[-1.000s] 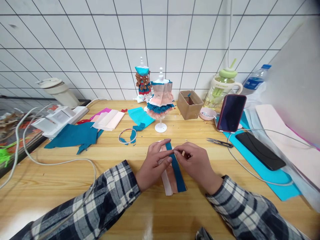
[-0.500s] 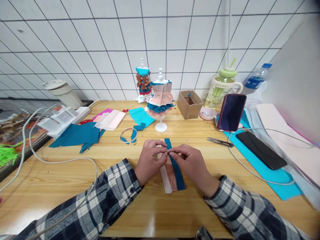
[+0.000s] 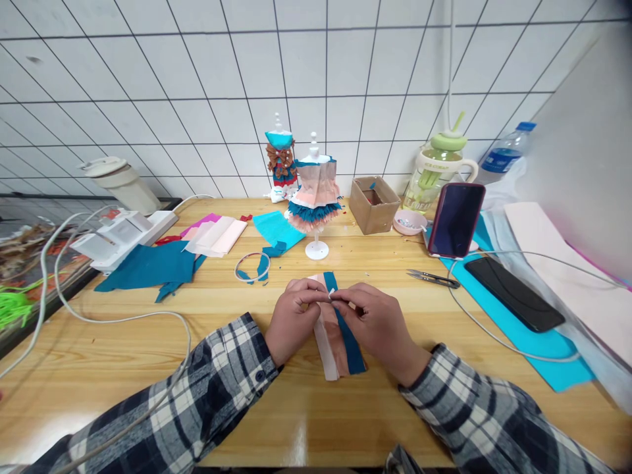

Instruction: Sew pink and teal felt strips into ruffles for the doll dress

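Note:
My left hand (image 3: 295,321) and my right hand (image 3: 379,328) meet fingertip to fingertip over the middle of the table. Pinched between them is a small white scrap (image 3: 332,293), too small to make out fully. Beneath the hands lie crepe-paper-like strips side by side: a pale pink strip (image 3: 326,352), a peach strip (image 3: 338,345) and a dark blue strip (image 3: 353,345). My fingers hide part of their upper ends. Behind them stands a small white dress form (image 3: 316,250) wearing a ruffled pink and blue paper dress (image 3: 316,187).
Beyond is a second dressed form (image 3: 280,161). A cardboard box (image 3: 374,214), pink dish (image 3: 409,222), propped phone (image 3: 455,220), thread snips (image 3: 432,278) and black phone (image 3: 513,293) sit rightward. Leftward are a ring (image 3: 252,281), blue paper (image 3: 148,266) and a white cable (image 3: 133,318).
The small white scrap now shows between my fingertips, where it was barely visible before. My left fingers have straightened slightly. The whole view has shifted a little.

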Demonstrator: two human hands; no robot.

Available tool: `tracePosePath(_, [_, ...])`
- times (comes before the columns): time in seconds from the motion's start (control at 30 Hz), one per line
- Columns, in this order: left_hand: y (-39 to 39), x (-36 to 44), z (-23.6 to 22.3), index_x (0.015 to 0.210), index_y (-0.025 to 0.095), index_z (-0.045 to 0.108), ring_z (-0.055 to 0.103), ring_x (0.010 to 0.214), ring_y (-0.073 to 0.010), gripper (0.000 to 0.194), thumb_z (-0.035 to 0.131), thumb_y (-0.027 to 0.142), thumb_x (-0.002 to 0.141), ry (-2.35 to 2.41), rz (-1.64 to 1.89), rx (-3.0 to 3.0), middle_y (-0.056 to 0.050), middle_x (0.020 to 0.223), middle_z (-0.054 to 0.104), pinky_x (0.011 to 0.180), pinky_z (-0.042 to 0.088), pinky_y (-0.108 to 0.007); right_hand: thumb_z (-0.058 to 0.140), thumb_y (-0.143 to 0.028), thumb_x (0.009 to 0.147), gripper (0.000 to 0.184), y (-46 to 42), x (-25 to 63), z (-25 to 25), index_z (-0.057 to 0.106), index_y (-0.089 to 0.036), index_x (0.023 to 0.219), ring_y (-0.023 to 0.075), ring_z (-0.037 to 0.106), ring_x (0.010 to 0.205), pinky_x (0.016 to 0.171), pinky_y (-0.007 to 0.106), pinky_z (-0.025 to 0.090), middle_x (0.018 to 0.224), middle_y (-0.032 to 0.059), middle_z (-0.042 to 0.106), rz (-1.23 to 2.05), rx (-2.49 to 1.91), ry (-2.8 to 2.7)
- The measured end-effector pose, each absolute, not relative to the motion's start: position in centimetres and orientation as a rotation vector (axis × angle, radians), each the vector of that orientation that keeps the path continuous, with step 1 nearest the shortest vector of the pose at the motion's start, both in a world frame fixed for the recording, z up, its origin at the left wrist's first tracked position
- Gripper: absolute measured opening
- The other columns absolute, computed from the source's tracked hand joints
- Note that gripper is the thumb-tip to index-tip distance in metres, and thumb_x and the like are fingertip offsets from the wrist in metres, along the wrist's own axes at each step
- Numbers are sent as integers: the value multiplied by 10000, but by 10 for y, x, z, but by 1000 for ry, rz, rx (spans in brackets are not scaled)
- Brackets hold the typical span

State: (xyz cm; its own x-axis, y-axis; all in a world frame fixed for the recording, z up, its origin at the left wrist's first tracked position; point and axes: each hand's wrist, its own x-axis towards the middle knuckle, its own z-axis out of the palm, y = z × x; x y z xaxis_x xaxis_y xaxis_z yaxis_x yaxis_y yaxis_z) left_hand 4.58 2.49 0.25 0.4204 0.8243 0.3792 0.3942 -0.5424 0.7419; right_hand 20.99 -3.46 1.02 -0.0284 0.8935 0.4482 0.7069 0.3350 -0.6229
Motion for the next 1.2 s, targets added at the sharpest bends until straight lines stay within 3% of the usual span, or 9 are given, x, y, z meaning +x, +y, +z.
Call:
tracePosePath(0.2, [22,45,6,807,236,744,592,904,-172,360,480,6,725,1019,1001,2102,-5,870,683,858,462,-344,585,-242,890,148,-33,211,8,711,-246,969,149,643,755,646,250,464,837,8,708,247,-1438,-1796])
tracePosePath(0.37, [19,46,10,834,235,749,581,918,-202,131,621,217,814,1013,969,2149,-23,898,685,857,443,-380,610,-248,867,115,-31,212,8,718,-238,907,138,617,661,591,242,447,759,3,688,259,-1453,-1762])
tracePosePath(0.47, [19,45,10,811,233,744,584,902,-203,124,630,277,827,1007,983,2143,-26,880,685,850,441,-382,611,-242,865,115,-31,212,9,719,-230,902,133,610,654,601,239,449,747,2,682,259,-1441,-1762])
tracePosePath(0.87, [21,47,9,698,216,707,613,836,-173,109,628,178,764,1034,1009,2148,-12,822,700,819,469,-341,564,-238,880,139,-34,211,11,686,-229,944,152,621,737,633,254,456,832,23,688,277,-1442,-1819])
tracePosePath(1.07, [19,48,9,699,220,707,606,855,-180,105,638,159,749,1011,999,2186,-9,831,699,821,462,-344,595,-204,784,58,-34,207,13,634,-218,824,123,547,623,568,240,405,755,-9,628,374,-1469,-1717])
tracePosePath(1.2, [17,48,11,711,223,715,602,861,-185,106,640,159,750,983,996,2157,-14,831,695,824,457,-351,569,-219,730,12,-28,206,12,572,-208,729,100,447,500,468,222,340,599,-50,526,673,-1487,-1494])
